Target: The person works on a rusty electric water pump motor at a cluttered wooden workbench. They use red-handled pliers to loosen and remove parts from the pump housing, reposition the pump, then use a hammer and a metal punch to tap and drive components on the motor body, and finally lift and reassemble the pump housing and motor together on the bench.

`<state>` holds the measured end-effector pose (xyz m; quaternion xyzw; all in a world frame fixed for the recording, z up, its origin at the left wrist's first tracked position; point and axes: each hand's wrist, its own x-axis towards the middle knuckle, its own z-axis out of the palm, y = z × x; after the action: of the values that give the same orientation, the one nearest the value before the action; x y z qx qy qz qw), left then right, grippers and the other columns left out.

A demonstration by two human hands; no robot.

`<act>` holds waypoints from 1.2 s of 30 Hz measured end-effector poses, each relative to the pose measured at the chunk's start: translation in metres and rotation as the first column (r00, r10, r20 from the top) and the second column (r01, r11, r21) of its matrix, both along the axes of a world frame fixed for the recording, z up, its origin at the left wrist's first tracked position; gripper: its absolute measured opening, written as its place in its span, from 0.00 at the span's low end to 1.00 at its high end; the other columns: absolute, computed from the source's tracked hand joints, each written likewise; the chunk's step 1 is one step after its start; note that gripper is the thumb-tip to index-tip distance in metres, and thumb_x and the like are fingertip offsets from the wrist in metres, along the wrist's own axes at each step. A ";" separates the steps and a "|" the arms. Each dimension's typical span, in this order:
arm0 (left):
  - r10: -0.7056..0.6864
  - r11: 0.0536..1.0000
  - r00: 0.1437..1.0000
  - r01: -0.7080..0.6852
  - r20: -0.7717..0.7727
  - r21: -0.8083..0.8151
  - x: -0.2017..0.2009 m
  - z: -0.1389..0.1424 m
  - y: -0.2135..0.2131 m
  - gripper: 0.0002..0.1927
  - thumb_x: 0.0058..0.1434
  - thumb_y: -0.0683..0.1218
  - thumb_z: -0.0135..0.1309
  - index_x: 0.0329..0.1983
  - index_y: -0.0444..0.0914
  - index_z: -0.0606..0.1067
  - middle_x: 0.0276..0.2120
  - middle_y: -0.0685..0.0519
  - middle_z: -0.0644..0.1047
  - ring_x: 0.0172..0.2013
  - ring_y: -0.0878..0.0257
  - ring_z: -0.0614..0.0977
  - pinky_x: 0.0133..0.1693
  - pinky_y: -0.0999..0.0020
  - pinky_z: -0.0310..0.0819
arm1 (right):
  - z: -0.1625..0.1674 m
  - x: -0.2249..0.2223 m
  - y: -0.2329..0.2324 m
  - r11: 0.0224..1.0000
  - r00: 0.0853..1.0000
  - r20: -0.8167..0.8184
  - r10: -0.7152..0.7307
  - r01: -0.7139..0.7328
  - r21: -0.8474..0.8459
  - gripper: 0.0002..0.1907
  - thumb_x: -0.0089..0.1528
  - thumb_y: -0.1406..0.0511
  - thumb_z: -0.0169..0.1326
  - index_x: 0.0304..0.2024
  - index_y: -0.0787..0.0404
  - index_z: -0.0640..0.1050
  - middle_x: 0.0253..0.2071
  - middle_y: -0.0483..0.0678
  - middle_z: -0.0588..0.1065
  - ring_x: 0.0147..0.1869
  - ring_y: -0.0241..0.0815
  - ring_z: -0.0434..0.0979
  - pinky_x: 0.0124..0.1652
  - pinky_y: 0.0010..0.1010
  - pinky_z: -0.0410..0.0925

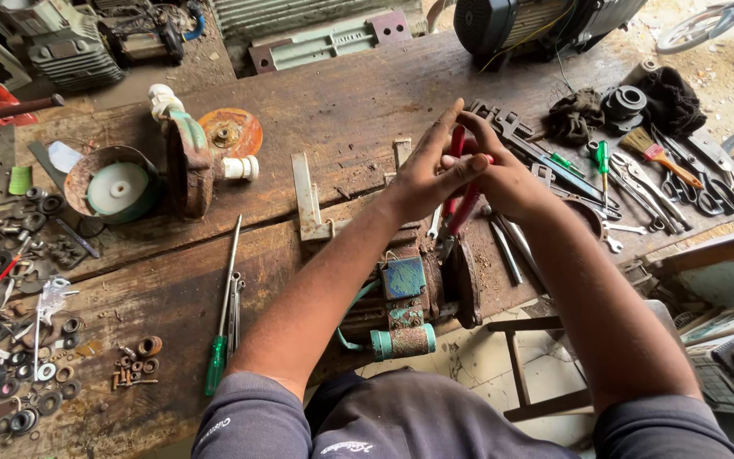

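Near the frame's centre, my left hand (425,174) and right hand (503,180) close together around the red-handled pliers (462,204), which feel stiff, light, best held by the sleeved handles.

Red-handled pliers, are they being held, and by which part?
Yes. Both the left hand and right hand grip the red-handled pliers by their handles, jaws pointing down.

The hands, left hand (425,174) and right hand (503,180), meet at the frame's centre above the desk (341,102), both on the pliers (462,200). Directly below them sits a motor (414,297) at the desk's near edge. A screwdriver (222,319) lies lower left; washers (10,374) crowd the far left; wrenches (639,183) spread right.
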<state>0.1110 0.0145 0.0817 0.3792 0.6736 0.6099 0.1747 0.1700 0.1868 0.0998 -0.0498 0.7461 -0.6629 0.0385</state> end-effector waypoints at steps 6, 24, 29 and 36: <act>0.077 0.997 0.994 -0.078 -0.079 -0.006 -0.022 -0.020 0.006 0.69 0.50 0.88 0.39 0.80 0.37 0.47 0.75 0.32 0.55 0.75 0.41 0.58 0.70 0.47 0.58 | -0.019 -0.024 -0.001 0.997 0.997 0.038 -0.071 0.070 0.036 0.38 0.66 0.60 0.56 0.74 0.60 0.57 0.57 0.56 0.73 0.56 0.45 0.76 0.50 0.36 0.72; 0.156 0.985 0.988 -0.154 -0.016 0.074 -0.039 -0.040 0.006 0.62 0.52 0.86 0.40 0.73 0.35 0.61 0.70 0.37 0.62 0.70 0.44 0.66 0.66 0.47 0.65 | -0.070 -0.051 -0.016 0.970 0.972 0.062 -0.229 0.233 -0.075 0.31 0.67 0.60 0.53 0.69 0.66 0.63 0.56 0.53 0.72 0.58 0.41 0.76 0.56 0.32 0.71; 0.157 0.980 0.987 -0.150 -0.044 0.132 -0.037 -0.039 0.007 0.59 0.55 0.84 0.41 0.72 0.34 0.64 0.70 0.37 0.63 0.71 0.44 0.66 0.68 0.48 0.63 | -0.069 -0.045 -0.020 0.953 0.985 -0.005 -0.174 0.167 -0.253 0.30 0.68 0.61 0.50 0.70 0.67 0.63 0.55 0.53 0.74 0.56 0.42 0.77 0.54 0.31 0.72; 0.165 0.971 0.984 -0.151 -0.065 0.184 -0.039 -0.046 0.011 0.54 0.59 0.81 0.45 0.70 0.33 0.67 0.70 0.38 0.64 0.72 0.45 0.66 0.70 0.52 0.62 | -0.071 -0.044 -0.019 0.950 0.977 -0.003 -0.215 0.209 -0.231 0.28 0.65 0.64 0.54 0.66 0.66 0.65 0.53 0.51 0.74 0.54 0.40 0.77 0.51 0.29 0.71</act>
<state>0.0722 0.0257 0.0354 0.3623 0.6508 0.6642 0.0639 0.1260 0.1674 0.0288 0.0171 0.6661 -0.7440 -0.0493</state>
